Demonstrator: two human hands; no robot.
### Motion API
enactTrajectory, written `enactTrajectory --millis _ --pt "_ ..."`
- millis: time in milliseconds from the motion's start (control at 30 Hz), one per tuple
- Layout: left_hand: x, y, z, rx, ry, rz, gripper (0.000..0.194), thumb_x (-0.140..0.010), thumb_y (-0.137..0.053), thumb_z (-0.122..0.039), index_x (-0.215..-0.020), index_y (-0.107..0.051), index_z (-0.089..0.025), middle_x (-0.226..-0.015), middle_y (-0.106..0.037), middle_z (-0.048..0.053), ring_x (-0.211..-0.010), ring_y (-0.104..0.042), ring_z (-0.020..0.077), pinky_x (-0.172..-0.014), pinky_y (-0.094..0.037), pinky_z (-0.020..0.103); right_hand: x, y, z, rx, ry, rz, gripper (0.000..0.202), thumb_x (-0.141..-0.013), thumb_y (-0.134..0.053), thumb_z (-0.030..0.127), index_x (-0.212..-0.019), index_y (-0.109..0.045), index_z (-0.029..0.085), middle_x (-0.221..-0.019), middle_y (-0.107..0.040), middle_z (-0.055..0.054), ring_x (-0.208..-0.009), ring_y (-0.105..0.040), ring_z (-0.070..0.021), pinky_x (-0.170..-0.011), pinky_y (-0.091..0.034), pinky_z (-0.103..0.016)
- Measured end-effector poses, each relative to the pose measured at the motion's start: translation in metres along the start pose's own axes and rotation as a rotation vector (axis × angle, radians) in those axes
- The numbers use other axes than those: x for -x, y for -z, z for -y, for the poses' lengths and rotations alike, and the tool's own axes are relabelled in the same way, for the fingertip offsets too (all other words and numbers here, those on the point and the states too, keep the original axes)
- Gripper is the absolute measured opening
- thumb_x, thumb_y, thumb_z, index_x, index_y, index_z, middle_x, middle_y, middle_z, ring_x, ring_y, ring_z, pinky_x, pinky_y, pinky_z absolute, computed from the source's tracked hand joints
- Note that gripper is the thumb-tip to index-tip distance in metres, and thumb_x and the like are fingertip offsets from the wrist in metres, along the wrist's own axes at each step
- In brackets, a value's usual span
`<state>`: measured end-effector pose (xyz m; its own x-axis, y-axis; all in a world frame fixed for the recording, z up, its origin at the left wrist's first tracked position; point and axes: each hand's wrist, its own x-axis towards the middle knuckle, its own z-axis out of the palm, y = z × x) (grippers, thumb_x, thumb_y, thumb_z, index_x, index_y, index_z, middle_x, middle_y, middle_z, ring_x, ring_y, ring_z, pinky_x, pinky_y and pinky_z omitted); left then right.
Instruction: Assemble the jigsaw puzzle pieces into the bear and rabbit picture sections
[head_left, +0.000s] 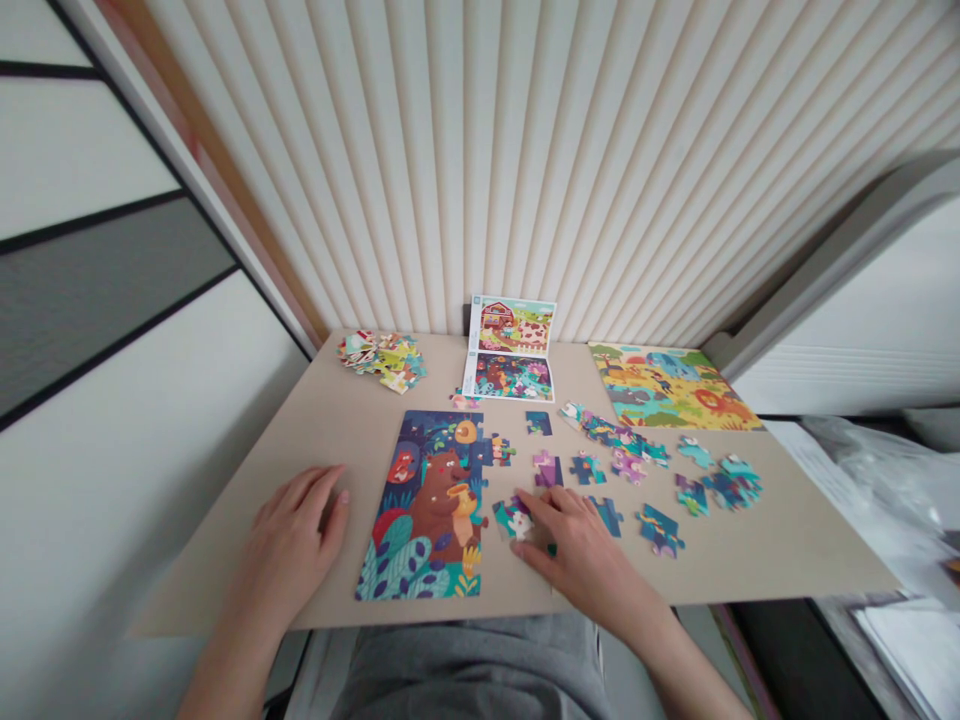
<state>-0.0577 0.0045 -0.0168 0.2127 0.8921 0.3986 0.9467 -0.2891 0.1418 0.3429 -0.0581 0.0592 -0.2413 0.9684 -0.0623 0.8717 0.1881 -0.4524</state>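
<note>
Your right hand [574, 535] pinches a piece [512, 520] between thumb and forefinger, just right of the bear puzzle [431, 500]. Your left hand [296, 520] rests on the table [300, 430] to the puzzle's left, fingers together and thumb spread away. Loose pieces [587, 468] lie farther right, and a folded card [514, 376] stands behind.

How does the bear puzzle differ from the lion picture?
The bear puzzle has a knobbed right edge; the lion picture has straight edges. The bear puzzle is mainly blue and brown, the lion picture yellow and green. The bear puzzle lies nearer and farther left than the lion picture. Both lie flat.
</note>
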Motion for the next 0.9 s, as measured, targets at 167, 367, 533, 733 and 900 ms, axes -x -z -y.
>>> enactTrajectory --millis 167,367,533,733,900 --pt "-0.0007 0.0024 -0.0035 -0.001 0.0 -0.011 0.041 -0.108 -0.044 -0.04 -0.142 -0.056 -0.02 -0.137 -0.068 0.014 -0.125 -0.064 0.0334 -0.111 -0.05 0.05 0.0002 0.0003 0.0015 -0.034 -0.021 -0.009 0.048 -0.097 -0.075 0.034 -0.144 -0.066 0.028 -0.131 -0.068 -0.012 -0.125 -0.065 -0.0311 -0.111 -0.049 -0.049" --pt "-0.0019 0.0027 -0.0036 0.003 -0.006 -0.021 0.041 -0.107 -0.045 -0.04 -0.14 -0.059 -0.019 -0.136 -0.068 0.014 -0.124 -0.065 0.0332 -0.111 -0.051 0.05 0.0016 -0.0018 0.0024 -0.034 -0.04 -0.027 0.046 -0.095 -0.079 0.033 -0.138 -0.067 0.025 -0.135 -0.068 -0.012 -0.126 -0.065 -0.0325 -0.113 -0.048 -0.053" --pt "-0.001 0.0003 -0.0007 0.008 -0.005 -0.012 0.043 -0.107 -0.046 -0.041 -0.142 -0.058 -0.019 -0.137 -0.068 0.014 -0.125 -0.064 0.0331 -0.111 -0.05 0.05 0.0039 -0.0074 0.0013 -0.004 -0.037 -0.063 0.045 -0.092 -0.083 0.034 -0.133 -0.069 0.026 -0.131 -0.07 -0.011 -0.121 -0.067 -0.0331 -0.109 -0.05 -0.054" --pt "-0.0004 0.0007 -0.0019 -0.005 -0.004 -0.017 0.043 -0.107 -0.045 -0.041 -0.141 -0.059 -0.019 -0.136 -0.068 0.014 -0.124 -0.065 0.0338 -0.109 -0.052 0.051 0.0074 -0.0091 0.0022 0.024 -0.032 -0.082 0.041 -0.092 -0.083 0.035 -0.13 -0.07 0.026 -0.126 -0.07 -0.01 -0.119 -0.066 -0.0335 -0.105 -0.051 -0.053" --pt "-0.0005 0.0009 -0.0015 -0.005 -0.011 -0.026 0.042 -0.107 -0.045 -0.04 -0.141 -0.058 -0.018 -0.136 -0.068 0.015 -0.125 -0.064 0.0334 -0.11 -0.052 0.05 0.0086 -0.0068 0.003 0.022 -0.004 -0.067 0.041 -0.093 -0.08 0.033 -0.132 -0.069 0.026 -0.128 -0.07 -0.011 -0.121 -0.066 -0.033 -0.106 -0.051 -0.052"
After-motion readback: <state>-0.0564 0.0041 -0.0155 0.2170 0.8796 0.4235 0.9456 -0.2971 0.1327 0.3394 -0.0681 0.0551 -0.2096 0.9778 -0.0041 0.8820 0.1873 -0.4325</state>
